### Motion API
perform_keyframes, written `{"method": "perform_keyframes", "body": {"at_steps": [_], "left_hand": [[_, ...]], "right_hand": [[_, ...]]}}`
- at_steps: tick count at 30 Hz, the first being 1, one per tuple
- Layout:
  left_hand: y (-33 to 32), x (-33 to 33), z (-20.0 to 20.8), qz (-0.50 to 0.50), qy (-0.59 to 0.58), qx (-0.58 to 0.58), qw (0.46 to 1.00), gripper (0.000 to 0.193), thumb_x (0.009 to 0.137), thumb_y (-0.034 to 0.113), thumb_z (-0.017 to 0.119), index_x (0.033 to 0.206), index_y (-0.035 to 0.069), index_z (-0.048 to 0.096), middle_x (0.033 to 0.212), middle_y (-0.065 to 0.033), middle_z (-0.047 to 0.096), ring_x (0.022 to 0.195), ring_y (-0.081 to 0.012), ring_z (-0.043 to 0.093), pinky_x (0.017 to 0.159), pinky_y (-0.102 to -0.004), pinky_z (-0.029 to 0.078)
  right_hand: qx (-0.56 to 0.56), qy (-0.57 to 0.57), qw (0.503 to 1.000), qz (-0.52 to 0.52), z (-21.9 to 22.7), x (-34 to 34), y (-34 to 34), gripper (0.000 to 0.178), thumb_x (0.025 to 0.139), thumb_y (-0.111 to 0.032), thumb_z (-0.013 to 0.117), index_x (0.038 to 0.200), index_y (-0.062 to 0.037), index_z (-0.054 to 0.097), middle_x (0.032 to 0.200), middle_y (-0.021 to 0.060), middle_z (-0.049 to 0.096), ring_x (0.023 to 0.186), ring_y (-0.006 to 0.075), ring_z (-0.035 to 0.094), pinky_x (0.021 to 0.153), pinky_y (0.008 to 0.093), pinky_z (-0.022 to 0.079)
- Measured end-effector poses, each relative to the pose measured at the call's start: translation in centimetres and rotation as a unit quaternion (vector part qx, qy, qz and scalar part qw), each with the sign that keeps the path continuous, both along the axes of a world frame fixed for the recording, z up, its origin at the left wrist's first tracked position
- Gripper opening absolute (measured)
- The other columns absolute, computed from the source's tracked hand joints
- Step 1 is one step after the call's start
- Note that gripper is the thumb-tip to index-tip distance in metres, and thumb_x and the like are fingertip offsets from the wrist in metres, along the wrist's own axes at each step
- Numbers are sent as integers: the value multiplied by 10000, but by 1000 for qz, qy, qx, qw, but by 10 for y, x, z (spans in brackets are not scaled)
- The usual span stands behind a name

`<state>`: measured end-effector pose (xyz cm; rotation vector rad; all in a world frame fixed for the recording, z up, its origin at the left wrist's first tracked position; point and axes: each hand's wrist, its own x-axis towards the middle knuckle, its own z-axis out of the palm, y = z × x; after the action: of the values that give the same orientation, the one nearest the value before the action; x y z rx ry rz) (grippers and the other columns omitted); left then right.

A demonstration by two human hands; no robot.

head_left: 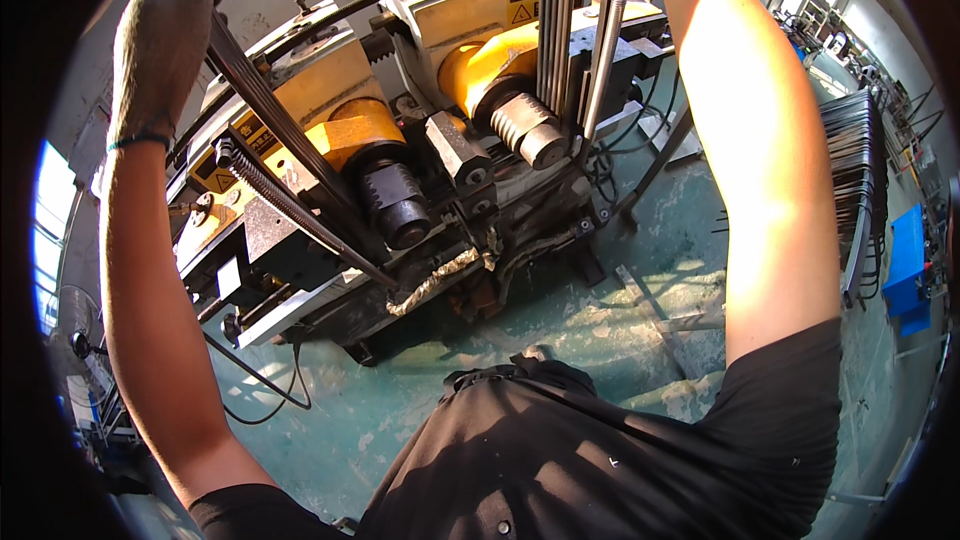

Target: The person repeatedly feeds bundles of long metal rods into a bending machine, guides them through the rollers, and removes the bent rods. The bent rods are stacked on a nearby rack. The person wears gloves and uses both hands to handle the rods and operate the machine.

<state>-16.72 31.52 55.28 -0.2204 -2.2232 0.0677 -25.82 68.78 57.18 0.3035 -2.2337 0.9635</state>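
My left hand (160, 55), in a grey-brown work glove with a dark band at the wrist, is raised at the upper left. Its fingers are wrapped round a bundle of long, thin dark metal bars (285, 125). The bundle slants down to the left side of a yellow and black machine (375, 140), beside a thick black ridged shaft (398, 202). A second bundle of metal bars (556, 35) stands nearly upright by the right ridged shaft (530, 130). My right forearm (745, 90) reaches up past the top edge, so the right hand is out of sight.
Coiled-spring-covered hoses (270, 185) run along the machine front, and a black cable (290, 400) loops below it. To the right stands a rack of many thin dark rods (850, 175), with a blue box (905, 260) beyond. The green floor (640, 240) is worn and sunlit.
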Motion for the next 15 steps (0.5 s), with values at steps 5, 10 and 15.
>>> {"method": "perform_keyframes", "body": {"at_steps": [5, 10, 15], "left_hand": [[13, -16, -41, -109, -51, 172, 978, 334, 902, 323, 661, 1017, 14, 709, 824, -149, 704, 769, -250, 692, 760, -419, 553], [-26, -20, -52, -130, 8, -66, 989, 266, 1062, 238, 570, 967, 2, 648, 728, -143, 611, 675, -265, 635, 680, -398, 515], [-10, -10, -49, -107, -91, 82, 987, 303, 1094, 265, 529, 963, 4, 608, 734, -146, 578, 680, -260, 611, 681, -397, 514]], "right_hand": [[17, -24, 997, -64, -37, 11, 24, 313, 973, -303, 678, 897, -39, 829, 877, 139, 807, 839, 249, 764, 824, 390, 599], [4, -77, 996, -40, -38, 27, 7, 357, 983, -353, 676, 900, -50, 845, 894, 135, 811, 820, 249, 763, 821, 378, 605], [39, -52, 993, -96, -39, 16, 16, 354, 984, -357, 671, 899, -64, 851, 905, 137, 815, 826, 243, 762, 824, 392, 599]]}}
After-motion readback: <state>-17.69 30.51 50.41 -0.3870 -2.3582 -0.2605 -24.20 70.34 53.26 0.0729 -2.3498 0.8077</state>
